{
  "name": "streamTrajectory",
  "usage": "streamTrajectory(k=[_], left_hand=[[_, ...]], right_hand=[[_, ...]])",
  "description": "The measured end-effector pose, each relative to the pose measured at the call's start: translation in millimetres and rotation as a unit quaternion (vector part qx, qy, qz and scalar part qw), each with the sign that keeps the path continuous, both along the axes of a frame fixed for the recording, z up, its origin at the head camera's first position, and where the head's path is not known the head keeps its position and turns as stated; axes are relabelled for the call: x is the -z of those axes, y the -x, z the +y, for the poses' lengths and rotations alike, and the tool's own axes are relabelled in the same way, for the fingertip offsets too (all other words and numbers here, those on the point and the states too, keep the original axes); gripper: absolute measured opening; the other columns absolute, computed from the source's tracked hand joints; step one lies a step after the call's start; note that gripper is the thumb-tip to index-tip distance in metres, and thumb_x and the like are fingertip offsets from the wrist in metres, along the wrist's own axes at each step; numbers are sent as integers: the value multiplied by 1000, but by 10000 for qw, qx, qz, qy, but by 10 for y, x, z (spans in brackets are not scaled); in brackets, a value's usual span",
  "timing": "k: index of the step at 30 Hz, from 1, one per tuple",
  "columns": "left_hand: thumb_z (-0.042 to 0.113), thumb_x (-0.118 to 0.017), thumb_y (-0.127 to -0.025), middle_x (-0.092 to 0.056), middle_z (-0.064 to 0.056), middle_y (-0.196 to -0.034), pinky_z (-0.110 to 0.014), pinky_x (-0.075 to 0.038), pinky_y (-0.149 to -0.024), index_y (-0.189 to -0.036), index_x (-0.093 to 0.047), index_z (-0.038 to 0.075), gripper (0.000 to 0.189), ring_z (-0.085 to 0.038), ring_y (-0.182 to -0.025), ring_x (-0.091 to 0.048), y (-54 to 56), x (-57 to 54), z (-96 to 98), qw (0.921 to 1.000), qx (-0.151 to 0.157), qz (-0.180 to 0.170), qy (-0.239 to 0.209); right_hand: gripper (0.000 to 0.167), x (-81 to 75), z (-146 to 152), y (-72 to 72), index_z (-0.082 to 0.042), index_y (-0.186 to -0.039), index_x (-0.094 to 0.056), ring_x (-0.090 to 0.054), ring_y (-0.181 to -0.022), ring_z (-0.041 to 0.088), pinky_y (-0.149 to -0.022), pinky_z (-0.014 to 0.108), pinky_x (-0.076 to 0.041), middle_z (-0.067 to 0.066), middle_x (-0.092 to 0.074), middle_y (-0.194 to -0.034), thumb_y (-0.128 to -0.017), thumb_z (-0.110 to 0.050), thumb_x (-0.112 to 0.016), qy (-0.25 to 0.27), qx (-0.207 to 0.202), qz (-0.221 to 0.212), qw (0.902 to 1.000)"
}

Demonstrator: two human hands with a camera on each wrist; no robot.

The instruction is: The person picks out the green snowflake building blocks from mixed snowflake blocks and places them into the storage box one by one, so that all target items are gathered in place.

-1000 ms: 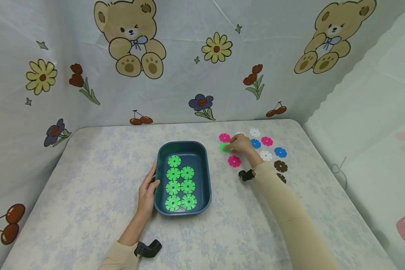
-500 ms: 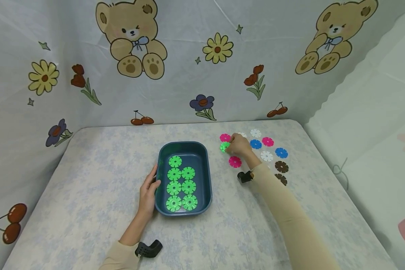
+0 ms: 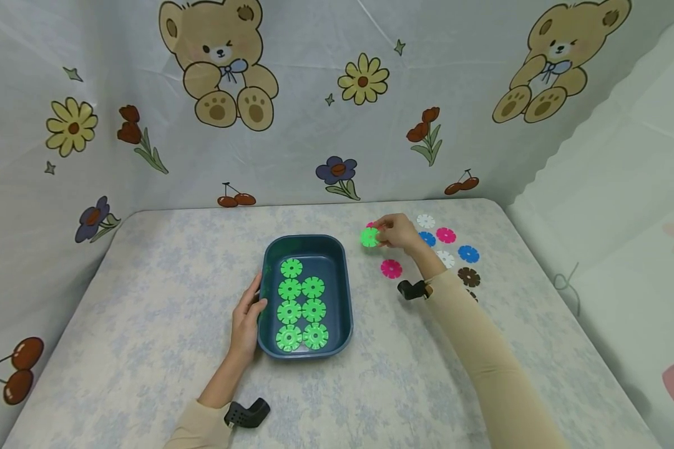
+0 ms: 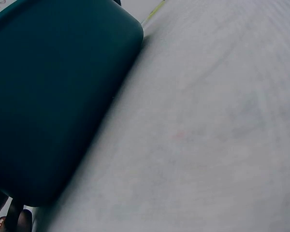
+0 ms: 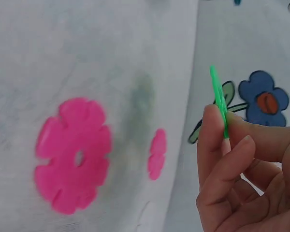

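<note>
In the head view my left hand (image 3: 244,327) holds the left side of a dark blue-green tray (image 3: 337,262), its thumb at the rim. The tray's outer wall (image 4: 63,92) fills much of the left wrist view. Inside lie several green notched plastic discs (image 3: 289,289), mostly in two columns. Over at the right, my right hand (image 3: 399,231) pinches one green notched disc (image 3: 369,237) between thumb and fingers. The right wrist view shows this green disc (image 5: 219,96) edge-on and raised off the table.
Near the right hand lie pink (image 3: 391,269), blue (image 3: 468,254), white (image 3: 425,221) and brown discs (image 3: 468,277) on the pale table (image 3: 163,299). A printed cloth (image 3: 292,112) hangs behind the table's back edge.
The green disc lay on the table under the right fingers; now it is pinched and lifted, slightly up and left. The left hand and tray have stayed put.
</note>
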State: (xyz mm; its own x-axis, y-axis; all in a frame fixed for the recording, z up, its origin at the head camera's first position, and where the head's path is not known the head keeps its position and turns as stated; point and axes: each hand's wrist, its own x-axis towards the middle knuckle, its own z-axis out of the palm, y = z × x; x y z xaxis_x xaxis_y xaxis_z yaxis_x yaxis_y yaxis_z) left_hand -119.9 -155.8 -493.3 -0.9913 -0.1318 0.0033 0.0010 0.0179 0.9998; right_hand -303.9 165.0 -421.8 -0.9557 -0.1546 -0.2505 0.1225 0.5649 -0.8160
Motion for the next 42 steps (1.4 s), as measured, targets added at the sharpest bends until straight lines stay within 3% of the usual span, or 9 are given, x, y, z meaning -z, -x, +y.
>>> streamTrajectory(k=[3, 9, 14, 20, 27, 33, 42], left_hand=[[10, -40, -102, -33, 2, -158, -14, -33, -95, -153, -36, 21, 52, -19, -126, -40, 3, 5, -5, 10000, 2, -5, -22], [10, -39, -103, -33, 1, -158, -14, -33, -95, -153, -35, 22, 52, -18, -125, -40, 11, -2, -11, 10000, -8, 4, 0], [10, -39, -102, -33, 0, -158, -15, -33, -95, -153, -35, 22, 52, -18, -125, -40, 12, -15, -15, 10000, -4, 15, 14], [9, -39, -102, -33, 0, -158, -15, -33, -95, -153, -35, 20, 52, -16, -124, -40, 13, -3, -16, 10000, -28, 16, 5], [10, -40, -102, -31, -6, -159, -14, -33, -95, -153, -34, 15, 52, -14, -123, -39, 12, -8, -10, 9999, -52, 79, 72], [10, -41, -101, -33, -1, -158, -14, -33, -95, -153, -36, 20, 53, -16, -124, -40, 10, -1, -18, 10000, -18, -20, -59], [10, -41, -101, -33, -5, -158, -13, -34, -94, -152, -37, 17, 52, -19, -125, -41, 1, -6, -3, 10000, -48, 71, 32]], right_hand=[[27, -123, -68, -33, 4, -119, -63, -70, -77, 30, -54, 20, -41, 6, -54, -81, -92, -2, -61, 277, -184, 108, 9994], [26, -339, -287, -114, 1, -117, -63, -70, -69, 16, -60, 27, -50, 9, -57, -88, -91, -4, -64, 367, -557, 467, 9967], [24, -399, -520, -172, 0, -114, -65, -72, -71, 23, -63, 34, -54, 12, -59, -89, -90, -4, -66, 282, -1030, 759, 9914], [19, -373, -808, -248, -3, -107, -68, -72, -75, 31, -63, 33, -57, 14, -63, -87, -89, -4, -69, 7, -1366, 787, 9875], [18, -259, -1012, -295, -1, -105, -68, -72, -69, 26, -60, 31, -57, 14, -66, -81, -87, 0, -68, -357, -1567, 1004, 9819], [17, -158, -1148, -344, 3, -105, -67, -68, -59, 17, -57, 27, -56, 14, -67, -72, -89, 4, -65, -768, -1680, 1136, 9762], [23, -69, -1294, -383, 3, -109, -68, -67, -58, 16, -53, 22, -52, 18, -71, -90, -88, 7, -62, -1570, -1858, 1189, 9626]])
